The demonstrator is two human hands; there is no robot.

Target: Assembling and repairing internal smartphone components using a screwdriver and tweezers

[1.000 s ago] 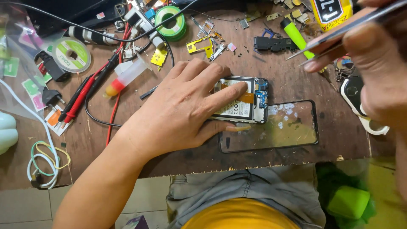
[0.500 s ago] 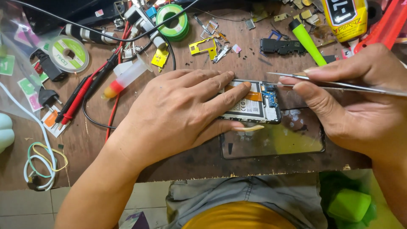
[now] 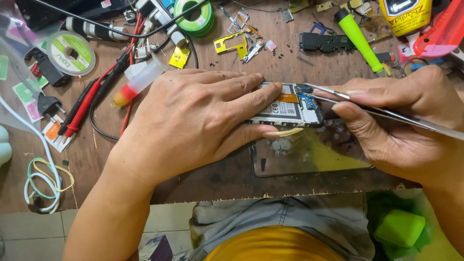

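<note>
Left hand point(image 3: 193, 121) lies flat and spread, palm down, over the opened mobile phone with its back cover off point(image 3: 290, 107), pinning it to the worn brown wooden bench point(image 3: 217, 179); its fingers reach along the phone's upper edge and the thumb, with a long nail, runs along the lower edge; it grips nothing, only presses. Right hand point(image 3: 401, 125) pinches a pair of slim silver metal tweezers point(image 3: 367, 107) between thumb and forefinger; the tweezer tips touch the blue circuit board at the phone's right end, just beside the left forefinger's tip; the long shaft runs out past the right edge of the view. The phone sits mid-bench, its battery face and an orange flex strip showing; just below it, touching or nearly so, lies a dark glass screen panel with a yellowish sheen point(image 3: 309, 154).

Farther back on the bench: a bright green plastic-handled tool point(image 3: 358, 38); a green spool of wire point(image 3: 194, 14); a flat white reel with a green label point(image 3: 71, 52); red and black probe leads point(image 3: 89, 104); a small clear bottle with a red and yellow tip point(image 3: 137, 83); yellow metal shield pieces point(image 3: 232, 44).
</note>
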